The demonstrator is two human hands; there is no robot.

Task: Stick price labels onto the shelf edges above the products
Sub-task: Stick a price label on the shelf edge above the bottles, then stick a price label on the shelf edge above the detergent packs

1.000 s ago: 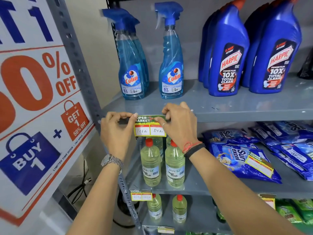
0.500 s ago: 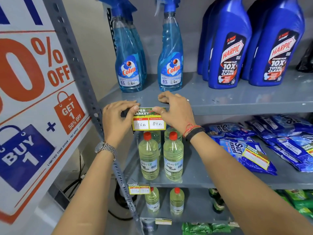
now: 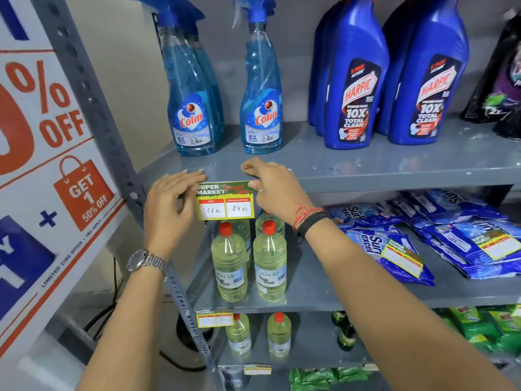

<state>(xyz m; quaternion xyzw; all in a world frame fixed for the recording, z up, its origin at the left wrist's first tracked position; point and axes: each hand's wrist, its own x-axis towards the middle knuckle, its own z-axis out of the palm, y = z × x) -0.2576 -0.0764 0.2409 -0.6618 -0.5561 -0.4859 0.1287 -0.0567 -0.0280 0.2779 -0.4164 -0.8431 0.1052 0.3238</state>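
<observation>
I am pressing a price label [image 3: 225,200] against the grey shelf edge [image 3: 366,183] — my left hand [image 3: 169,204] and right hand [image 3: 275,190] each pinching an upper corner — directly above two yellow bleach bottles [image 3: 249,263], below the Colin sprays [image 3: 225,88].

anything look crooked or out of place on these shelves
One oddity: a price label lies loose and tilted on the Surf Excel packets, not on a shelf edge. The label under both hands sits level.
</observation>
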